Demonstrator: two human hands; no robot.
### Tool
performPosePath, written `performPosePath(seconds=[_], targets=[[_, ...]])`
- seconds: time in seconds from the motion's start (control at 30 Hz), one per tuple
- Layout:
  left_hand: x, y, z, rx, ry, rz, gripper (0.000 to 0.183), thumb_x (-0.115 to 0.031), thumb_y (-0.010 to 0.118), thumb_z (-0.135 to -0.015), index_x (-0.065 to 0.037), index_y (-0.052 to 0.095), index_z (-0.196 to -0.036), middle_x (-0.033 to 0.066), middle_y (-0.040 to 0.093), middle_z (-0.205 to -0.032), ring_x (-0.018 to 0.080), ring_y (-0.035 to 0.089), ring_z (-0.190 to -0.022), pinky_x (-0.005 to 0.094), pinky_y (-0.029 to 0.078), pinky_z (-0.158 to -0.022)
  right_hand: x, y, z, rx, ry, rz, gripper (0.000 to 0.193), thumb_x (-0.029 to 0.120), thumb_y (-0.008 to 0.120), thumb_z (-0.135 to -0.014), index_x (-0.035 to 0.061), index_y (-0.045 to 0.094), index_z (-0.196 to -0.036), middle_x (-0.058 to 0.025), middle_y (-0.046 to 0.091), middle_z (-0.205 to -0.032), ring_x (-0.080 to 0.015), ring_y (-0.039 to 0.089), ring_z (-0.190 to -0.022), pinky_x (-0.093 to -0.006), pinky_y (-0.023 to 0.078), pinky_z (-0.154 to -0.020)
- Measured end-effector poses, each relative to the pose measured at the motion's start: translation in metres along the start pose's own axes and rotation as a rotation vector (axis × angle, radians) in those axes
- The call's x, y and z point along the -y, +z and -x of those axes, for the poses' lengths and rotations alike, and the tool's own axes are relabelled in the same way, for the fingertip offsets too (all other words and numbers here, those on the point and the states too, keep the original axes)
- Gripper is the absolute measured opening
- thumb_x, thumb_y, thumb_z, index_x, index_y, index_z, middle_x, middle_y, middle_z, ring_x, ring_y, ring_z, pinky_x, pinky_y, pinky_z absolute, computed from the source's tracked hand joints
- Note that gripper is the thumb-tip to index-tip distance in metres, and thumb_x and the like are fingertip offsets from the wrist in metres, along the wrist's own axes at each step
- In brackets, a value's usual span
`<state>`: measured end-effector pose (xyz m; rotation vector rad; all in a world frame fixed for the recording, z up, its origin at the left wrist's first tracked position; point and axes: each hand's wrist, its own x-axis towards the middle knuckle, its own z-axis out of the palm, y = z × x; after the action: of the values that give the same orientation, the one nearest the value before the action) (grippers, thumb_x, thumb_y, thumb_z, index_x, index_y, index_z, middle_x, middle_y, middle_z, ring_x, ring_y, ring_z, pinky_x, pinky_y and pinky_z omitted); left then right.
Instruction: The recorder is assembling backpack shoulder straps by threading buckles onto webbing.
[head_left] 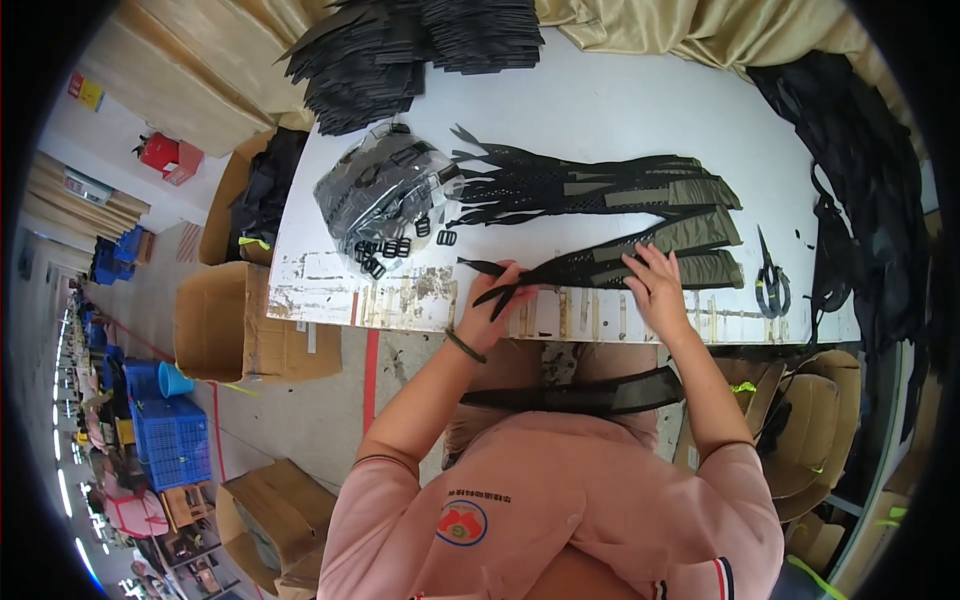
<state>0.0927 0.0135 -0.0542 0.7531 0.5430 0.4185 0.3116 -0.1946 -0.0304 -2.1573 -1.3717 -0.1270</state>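
Note:
At the table's near side, my left hand (497, 305) is closed around the narrow end of a black mesh strap (575, 270), whose thin webbing tails stick out past the fingers. My right hand (657, 290) rests on the strap's wider part, fingers spread and nothing gripped. Just beyond lies a pile of similar black straps (610, 185) with olive-grey wide ends. Left of them, a clear plastic bag (380, 185) holds dark parts, with several black slide buckles (397, 247) at its near side. Dark-handled scissors (770, 285) lie to the right. Another black strap (610, 395) lies across my lap.
Stacks of black cut pieces (365, 75) stand at the table's far left. Black material (850, 150) hangs over the right edge. Cardboard boxes (215, 320) stand left of the table, and another box (820, 410) at the right. Blue crates (170, 435) are farther left.

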Motion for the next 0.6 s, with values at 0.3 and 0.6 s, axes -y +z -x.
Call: performPosePath(seconds=[0.3,0.6], targets=[[-0.043,0.03,0.034,0.026,0.005,-0.407,0.028,-0.016,0.059,-0.09,-0.003,0.053,-0.115,0.0121,0.061,-0.105,0.0198,0.064,-0.081,0.0323,0.054,-0.073,0.013,-0.001,-0.013,-0.15,-0.024,0.022,0.022,0.012,0.065,-0.079,0.0126,0.069,-0.101,-0.0068,0.063,-0.109,-0.0278,0.054,-0.106,-0.0484,0.03,-0.103],[-0.038,0.02,0.021,-0.131,0.224,-0.119,0.021,-0.019,0.059,-0.091,-0.003,0.056,-0.104,0.0101,0.063,-0.097,0.0171,0.064,-0.074,0.0302,0.054,-0.068,0.027,-0.028,0.013,0.092,-0.03,0.129,0.07,0.028,0.068,-0.076,0.0146,0.039,-0.138,-0.0128,0.033,-0.145,-0.0349,0.029,-0.133,-0.0534,0.02,-0.109]])
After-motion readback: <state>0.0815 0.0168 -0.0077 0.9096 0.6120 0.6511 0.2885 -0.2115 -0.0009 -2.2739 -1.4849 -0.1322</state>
